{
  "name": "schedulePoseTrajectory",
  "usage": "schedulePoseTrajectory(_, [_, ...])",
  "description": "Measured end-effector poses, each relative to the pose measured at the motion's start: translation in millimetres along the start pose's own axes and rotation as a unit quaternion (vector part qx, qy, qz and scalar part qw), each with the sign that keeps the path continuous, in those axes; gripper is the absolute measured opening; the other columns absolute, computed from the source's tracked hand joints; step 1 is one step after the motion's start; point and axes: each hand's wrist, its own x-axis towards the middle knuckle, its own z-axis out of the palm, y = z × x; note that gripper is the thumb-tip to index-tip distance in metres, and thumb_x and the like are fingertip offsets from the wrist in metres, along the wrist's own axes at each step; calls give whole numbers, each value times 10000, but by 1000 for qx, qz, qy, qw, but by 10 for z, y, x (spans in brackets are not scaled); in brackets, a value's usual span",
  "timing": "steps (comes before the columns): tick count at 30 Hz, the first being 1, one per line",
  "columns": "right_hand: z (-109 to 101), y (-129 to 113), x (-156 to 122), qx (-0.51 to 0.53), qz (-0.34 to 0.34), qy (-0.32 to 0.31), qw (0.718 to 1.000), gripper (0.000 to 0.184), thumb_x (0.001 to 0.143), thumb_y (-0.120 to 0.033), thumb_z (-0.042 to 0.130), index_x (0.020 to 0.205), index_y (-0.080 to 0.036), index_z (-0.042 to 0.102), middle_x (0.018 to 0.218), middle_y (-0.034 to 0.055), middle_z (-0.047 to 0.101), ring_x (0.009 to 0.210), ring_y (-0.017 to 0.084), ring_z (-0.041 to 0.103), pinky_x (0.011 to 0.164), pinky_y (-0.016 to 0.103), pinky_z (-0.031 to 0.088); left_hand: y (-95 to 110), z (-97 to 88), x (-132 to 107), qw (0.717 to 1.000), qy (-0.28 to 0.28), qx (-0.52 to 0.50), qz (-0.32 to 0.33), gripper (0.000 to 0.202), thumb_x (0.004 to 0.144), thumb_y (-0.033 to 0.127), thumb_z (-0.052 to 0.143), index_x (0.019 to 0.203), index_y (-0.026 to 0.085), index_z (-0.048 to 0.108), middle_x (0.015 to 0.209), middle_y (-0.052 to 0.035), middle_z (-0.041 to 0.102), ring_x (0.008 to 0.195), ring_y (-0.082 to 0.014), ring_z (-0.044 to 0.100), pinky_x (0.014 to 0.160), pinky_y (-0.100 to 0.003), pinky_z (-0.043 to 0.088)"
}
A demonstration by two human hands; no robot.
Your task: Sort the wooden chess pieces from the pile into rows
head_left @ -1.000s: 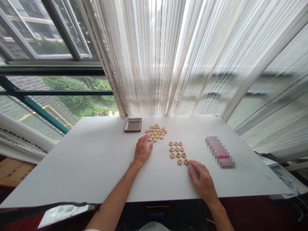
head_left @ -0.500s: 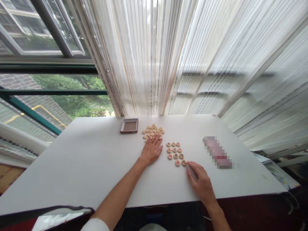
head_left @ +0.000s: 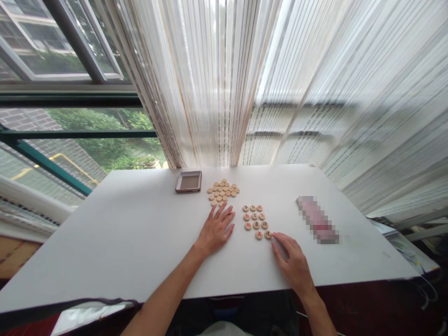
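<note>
Round wooden Chinese chess pieces lie in two groups on the white table. Several sit face up in short rows, with red or black characters, among them a red-marked piece (head_left: pixel 258 235) in the nearest row. Beyond my left hand (head_left: pixel 216 229) is a loose cluster of blank-side-up pieces (head_left: pixel 221 193). That hand lies low over the table, fingers spread, its fingertips at the cluster's near edge; whether a piece is under them is hidden. My right hand (head_left: pixel 292 262) rests with thumb and fingers apart, its index fingertip against the right side of a black-marked piece (head_left: pixel 268 234).
A shallow open box (head_left: pixel 189 190) stands at the back left of the cluster. To the right lies a blurred pinkish object (head_left: pixel 318 221). A striped sheer curtain (head_left: pixel 210 93) hangs behind the table (head_left: pixel 133 233), and a window opens at the left.
My left hand has drawn back towards me and slightly left, uncovering more of the blank-side-up cluster. My right hand stays at the black-marked piece.
</note>
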Motion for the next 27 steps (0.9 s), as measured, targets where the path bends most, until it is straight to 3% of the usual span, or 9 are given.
schedulePoseTrajectory(5, [-31, 9, -10, 16, 15, 35, 999, 280, 944, -334, 536, 1186, -236, 637, 1177, 89, 657, 1118, 266, 598, 1003, 493, 486, 139, -168, -424, 1000, -2, -24, -12, 402, 948, 174, 481, 1329, 279, 554, 1418, -23, 549, 1410, -235, 363, 1199, -551, 192])
schedulePoseTrajectory(9, [-55, -39, -31, 23, 38, 75, 996, 249, 938, -349, 540, 1128, -237, 655, 1127, 82, 667, 1049, 263, 623, 951, 471, 516, 226, -218, -794, 998, 3, -54, -14, 400, 921, 92, 490, 1241, 297, 615, 1311, -30, 636, 1275, -225, 526, 1142, -545, 329])
schedulePoseTrajectory(13, [-36, -164, -106, 47, 39, 92, 994, 212, 932, -339, 552, 1088, -242, 659, 1075, 73, 674, 990, 257, 637, 938, 454, 516, 271, -213, -1015, 996, 8, -80, -24, 304, 937, 100, 501, 1114, 280, 670, 1227, -33, 675, 1132, -222, 603, 1015, -462, 485])
schedulePoseTrajectory(18, [66, -397, -210, 102, 33, 12, 994, 199, 951, -319, 528, 1098, -253, 644, 1095, 69, 664, 990, 246, 646, 917, 414, 532, 295, -223, -1010, 994, -1, -93, -48, 339, 935, 80, 474, 1176, 261, 629, 1134, -78, 654, 1030, -246, 596, 902, -444, 537])
schedulePoseTrajectory(22, [160, -636, -221, 147, 7, -91, 985, 216, 967, -296, 501, 1136, -256, 631, 1121, 78, 657, 1033, 241, 640, 915, 382, 541, 360, -268, -924, 980, 15, -187, -65, 358, 955, 127, 454, 1276, 243, 563, 1107, -101, 613, 1032, -241, 589, 929, -434, 534])
schedulePoseTrajectory(27, [234, -885, -162, 210, 15, -144, 967, 234, 969, -288, 502, 1175, -258, 609, 1077, 66, 675, 943, 211, 663, 859, 338, 566, 488, -282, -818, 902, 43, -404, -148, 240, 980, 263, 482, 1190, 239, 597, 1149, -86, 596, 995, -185, 624, 877, -327, 573])
